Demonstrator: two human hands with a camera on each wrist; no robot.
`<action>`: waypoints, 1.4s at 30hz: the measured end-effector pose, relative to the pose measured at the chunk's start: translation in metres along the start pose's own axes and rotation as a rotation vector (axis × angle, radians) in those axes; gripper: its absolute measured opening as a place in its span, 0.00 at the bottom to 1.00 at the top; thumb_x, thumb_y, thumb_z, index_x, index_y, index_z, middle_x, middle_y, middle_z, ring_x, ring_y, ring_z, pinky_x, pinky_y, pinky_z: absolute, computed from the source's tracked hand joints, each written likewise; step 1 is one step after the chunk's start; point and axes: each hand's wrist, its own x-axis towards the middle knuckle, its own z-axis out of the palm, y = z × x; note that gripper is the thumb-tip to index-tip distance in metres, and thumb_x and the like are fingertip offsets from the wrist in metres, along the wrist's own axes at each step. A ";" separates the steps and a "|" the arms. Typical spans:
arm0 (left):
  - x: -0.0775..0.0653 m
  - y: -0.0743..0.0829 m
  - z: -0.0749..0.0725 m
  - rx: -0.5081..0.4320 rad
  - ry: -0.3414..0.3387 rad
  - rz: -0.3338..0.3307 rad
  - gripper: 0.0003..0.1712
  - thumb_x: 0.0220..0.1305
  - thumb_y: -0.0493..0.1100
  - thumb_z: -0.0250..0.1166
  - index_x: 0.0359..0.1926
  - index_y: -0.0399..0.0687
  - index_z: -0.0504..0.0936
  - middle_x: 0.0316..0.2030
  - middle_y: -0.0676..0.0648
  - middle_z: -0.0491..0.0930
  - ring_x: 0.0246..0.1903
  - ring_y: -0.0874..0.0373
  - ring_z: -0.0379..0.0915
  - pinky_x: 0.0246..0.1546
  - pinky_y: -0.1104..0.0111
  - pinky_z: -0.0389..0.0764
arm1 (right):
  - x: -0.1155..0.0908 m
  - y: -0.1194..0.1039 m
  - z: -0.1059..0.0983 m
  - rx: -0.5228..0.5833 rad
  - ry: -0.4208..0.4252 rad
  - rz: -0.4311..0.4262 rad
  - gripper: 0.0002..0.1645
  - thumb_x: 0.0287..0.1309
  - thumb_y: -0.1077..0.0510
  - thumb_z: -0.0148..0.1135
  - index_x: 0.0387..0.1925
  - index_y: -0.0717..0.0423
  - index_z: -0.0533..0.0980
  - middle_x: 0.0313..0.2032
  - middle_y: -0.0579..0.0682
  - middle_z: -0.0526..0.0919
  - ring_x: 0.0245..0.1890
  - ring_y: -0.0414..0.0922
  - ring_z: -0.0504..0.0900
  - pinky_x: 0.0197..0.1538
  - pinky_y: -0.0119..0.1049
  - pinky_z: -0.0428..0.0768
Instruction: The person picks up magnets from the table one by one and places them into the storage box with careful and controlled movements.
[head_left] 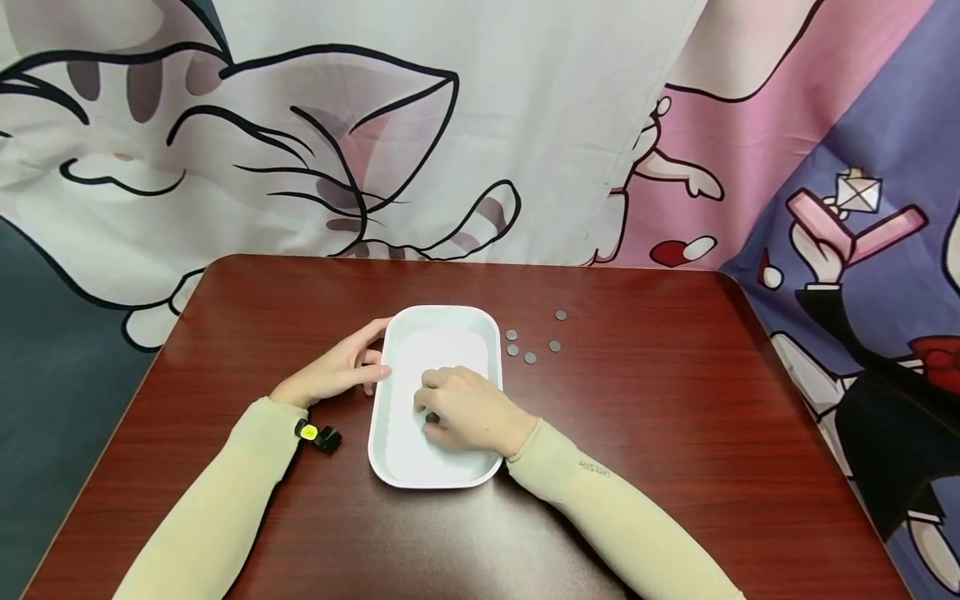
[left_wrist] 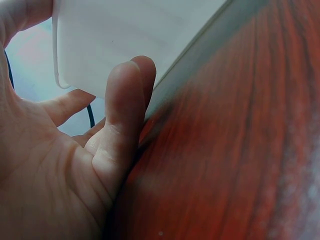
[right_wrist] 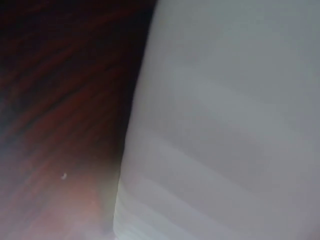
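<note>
In the head view a white rectangular tray (head_left: 442, 327) with rounded corners lies on the table. My left hand (head_left: 341, 367) is at its left side, with the thumb touching the rim and the index finger stretched along the far corner. The left wrist view shows the thumb (left_wrist: 125, 95) against the tray's outer wall (left_wrist: 135, 35). Over the inside of the tray, my right hand (head_left: 472, 408) has curled fingers, and a small dark disc (head_left: 432, 417) shows between thumb and fingers. The right wrist view has only the blurred tray side (right_wrist: 215, 130), without the hand.
Several small grey coin-like discs (head_left: 530, 358) lie on the table right of the tray. The dark red wooden table (head_left: 675, 400) has a patterned curtain (head_left: 555, 125) hanging behind it. A black wrist camera (head_left: 327, 439) sits on the left wrist.
</note>
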 end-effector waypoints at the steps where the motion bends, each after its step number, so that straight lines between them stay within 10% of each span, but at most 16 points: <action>1: 0.000 0.000 0.000 -0.001 -0.001 0.000 0.45 0.73 0.36 0.63 0.82 0.53 0.48 0.30 0.45 0.84 0.24 0.51 0.76 0.25 0.64 0.81 | -0.001 0.000 0.000 0.007 0.012 -0.006 0.08 0.51 0.58 0.70 0.36 0.48 0.86 0.30 0.41 0.79 0.31 0.39 0.79 0.41 0.37 0.80; 9: 0.000 0.001 0.001 0.009 -0.005 0.016 0.46 0.74 0.36 0.62 0.83 0.50 0.47 0.31 0.44 0.84 0.23 0.50 0.75 0.25 0.64 0.80 | -0.005 0.003 -0.006 0.025 0.051 -0.024 0.12 0.52 0.55 0.72 0.41 0.49 0.86 0.41 0.43 0.84 0.41 0.40 0.83 0.45 0.39 0.81; 18: -0.003 0.000 -0.001 0.024 0.012 0.013 0.45 0.73 0.36 0.63 0.82 0.52 0.48 0.41 0.38 0.85 0.25 0.52 0.79 0.24 0.63 0.81 | -0.015 0.011 -0.019 0.033 0.070 0.009 0.34 0.59 0.42 0.73 0.64 0.50 0.77 0.72 0.54 0.71 0.71 0.50 0.73 0.72 0.49 0.72; 42: 0.000 0.002 0.000 0.017 0.007 -0.003 0.46 0.73 0.37 0.64 0.82 0.52 0.49 0.35 0.44 0.85 0.24 0.51 0.76 0.25 0.65 0.80 | -0.062 0.111 -0.054 0.119 0.169 0.346 0.35 0.62 0.44 0.70 0.67 0.54 0.75 0.71 0.57 0.71 0.71 0.55 0.71 0.73 0.55 0.69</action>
